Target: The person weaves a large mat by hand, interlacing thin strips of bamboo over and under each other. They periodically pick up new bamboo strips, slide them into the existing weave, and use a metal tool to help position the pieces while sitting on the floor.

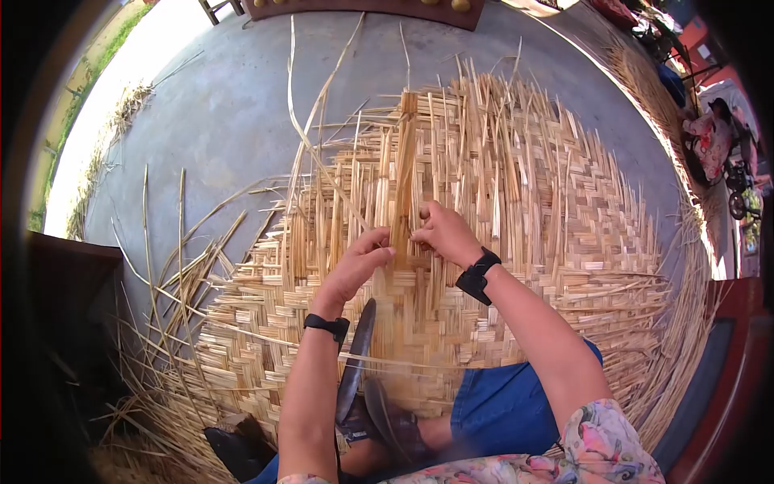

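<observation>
My left hand [363, 260] is closed in a pinch at the left edge of a bundle of flat, straw-coloured strips [407, 153] that look like split bamboo. On the opposite edge, my right hand [445, 232] pinches the same bundle between thumb and fingers. The bundle points away from me and lies over a large woven mat [564, 234] of matching strips. Many loose ends stick out along the mat's far side. Below the hands, the weave is smeared by motion. A long, dark, blade-like thing [357, 355] lies near my left forearm.
Loose strips [193, 282] are scattered on the grey floor [218, 121] at left. A dark red piece of furniture [371, 8] stands at the far edge. My legs in blue cloth [508, 403] rest on the mat. At far right sits another person [713, 141] beside piled strips.
</observation>
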`<state>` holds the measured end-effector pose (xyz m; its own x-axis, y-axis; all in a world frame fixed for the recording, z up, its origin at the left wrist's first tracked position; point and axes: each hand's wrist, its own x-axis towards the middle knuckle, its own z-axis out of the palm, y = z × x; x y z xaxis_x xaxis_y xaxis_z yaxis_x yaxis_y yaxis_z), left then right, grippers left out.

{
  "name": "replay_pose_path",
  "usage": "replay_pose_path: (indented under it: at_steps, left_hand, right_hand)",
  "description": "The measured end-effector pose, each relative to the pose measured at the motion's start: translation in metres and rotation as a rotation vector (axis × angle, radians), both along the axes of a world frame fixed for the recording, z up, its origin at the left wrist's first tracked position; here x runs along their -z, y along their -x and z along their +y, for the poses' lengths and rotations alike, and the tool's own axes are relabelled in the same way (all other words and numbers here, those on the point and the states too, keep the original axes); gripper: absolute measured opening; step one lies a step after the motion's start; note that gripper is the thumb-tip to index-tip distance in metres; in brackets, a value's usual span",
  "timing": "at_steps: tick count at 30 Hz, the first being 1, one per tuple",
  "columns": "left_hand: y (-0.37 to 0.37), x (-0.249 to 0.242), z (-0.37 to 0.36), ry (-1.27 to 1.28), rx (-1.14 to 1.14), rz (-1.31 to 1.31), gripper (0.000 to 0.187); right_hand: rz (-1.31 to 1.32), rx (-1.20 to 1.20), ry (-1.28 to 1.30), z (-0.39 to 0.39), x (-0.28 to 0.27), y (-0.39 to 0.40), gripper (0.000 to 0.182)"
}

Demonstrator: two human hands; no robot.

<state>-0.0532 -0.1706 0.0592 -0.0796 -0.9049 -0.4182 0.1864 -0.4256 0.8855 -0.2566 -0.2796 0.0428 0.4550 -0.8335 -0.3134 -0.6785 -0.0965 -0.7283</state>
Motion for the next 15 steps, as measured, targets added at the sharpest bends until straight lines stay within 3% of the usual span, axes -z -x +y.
replay_pose_path:
  at_steps: [4,7,13,15]
  left_hand:
    - [-0.005,0.012,0.0,0.043,0.049,0.047,0.033]
    - [-0.001,0.015,0.001,-0.001,-0.04,0.082,0.033]
    - [-0.001,0.025,0.004,0.025,-0.073,0.109,0.038]
    - [-0.003,0.036,0.007,0.028,-0.103,0.133,0.047]
  right_hand:
    - [-0.081,0.047,-0.246,-0.005,-0.008,0.005,0.039]
    - [-0.064,-0.004,0.072,0.003,0.003,0.006,0.035]
    - [-0.123,0.024,-0.236,-0.005,0.007,0.009,0.037]
    - [-0.216,0.089,-0.512,-0.009,0.007,0.011,0.04]
